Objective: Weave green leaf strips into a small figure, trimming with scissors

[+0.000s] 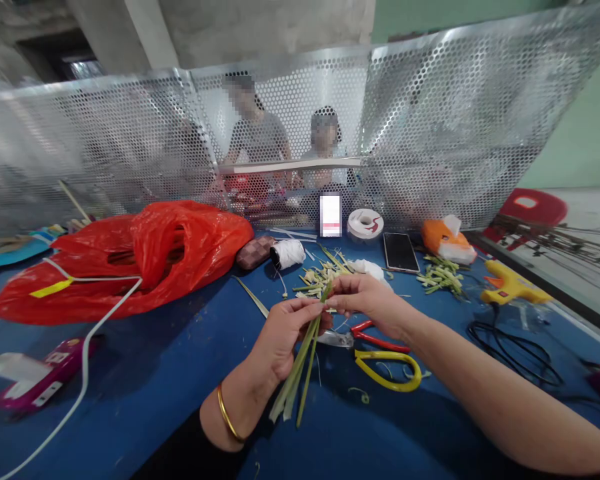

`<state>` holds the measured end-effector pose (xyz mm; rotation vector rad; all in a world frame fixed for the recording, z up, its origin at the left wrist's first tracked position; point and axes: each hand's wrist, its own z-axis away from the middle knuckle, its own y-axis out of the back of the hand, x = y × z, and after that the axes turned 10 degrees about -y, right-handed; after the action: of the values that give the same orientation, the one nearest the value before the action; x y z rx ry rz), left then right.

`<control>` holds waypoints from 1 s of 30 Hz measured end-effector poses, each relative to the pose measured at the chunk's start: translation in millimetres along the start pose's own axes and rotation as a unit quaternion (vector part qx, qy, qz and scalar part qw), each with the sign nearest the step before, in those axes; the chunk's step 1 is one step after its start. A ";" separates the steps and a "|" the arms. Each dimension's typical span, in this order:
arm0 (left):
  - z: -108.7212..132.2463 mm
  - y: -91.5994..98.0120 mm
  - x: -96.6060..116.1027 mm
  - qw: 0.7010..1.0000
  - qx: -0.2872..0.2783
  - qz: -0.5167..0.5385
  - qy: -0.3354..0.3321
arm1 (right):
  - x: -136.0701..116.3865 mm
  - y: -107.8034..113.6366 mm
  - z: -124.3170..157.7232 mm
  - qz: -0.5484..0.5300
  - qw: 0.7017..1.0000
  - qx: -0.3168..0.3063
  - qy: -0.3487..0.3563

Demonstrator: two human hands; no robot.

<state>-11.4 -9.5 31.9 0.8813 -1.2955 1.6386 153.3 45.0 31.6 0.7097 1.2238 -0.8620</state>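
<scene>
Between my two hands is a small bundle of green plant strips (299, 373), their long ends hanging down toward me. My left hand (283, 333), with a gold bangle on its wrist, is closed around the bundle near its top. The fingertips of my right hand (363, 300) pinch the upper end of the strips, close against my left thumb. Just beyond my fingers lies a heap of cut green pieces (313, 277). Below my right hand are red-handled pliers (380, 337) and yellow-handled scissors (393, 380), the tools' metal parts partly hidden by my hands.
A red plastic bag (180, 233) fills the left, near a purple power strip (55, 373) with a white cable. Behind are a thread spool (289, 254), a ribbon roll (365, 225) and a phone (401, 252). A yellow glue gun (515, 285) lies right. A perforated metal screen (430, 133) stands behind.
</scene>
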 end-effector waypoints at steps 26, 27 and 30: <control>-1.9 6.3 0.6 0.995 -0.072 -0.072 0.018 | 0.0 -6.8 2.4 -0.019 1.000 0.008 0.003; -1.9 6.4 0.8 0.995 -0.076 -0.066 0.028 | -0.2 -6.8 2.4 -0.020 1.000 0.010 0.004; -1.9 7.2 1.0 0.994 -0.092 -0.050 0.042 | -0.1 -6.2 2.0 -0.017 1.000 0.008 0.009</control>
<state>-18.5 -8.2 29.7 0.7447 -1.2989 1.4372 148.9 40.2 32.0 0.7129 1.2501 -0.8948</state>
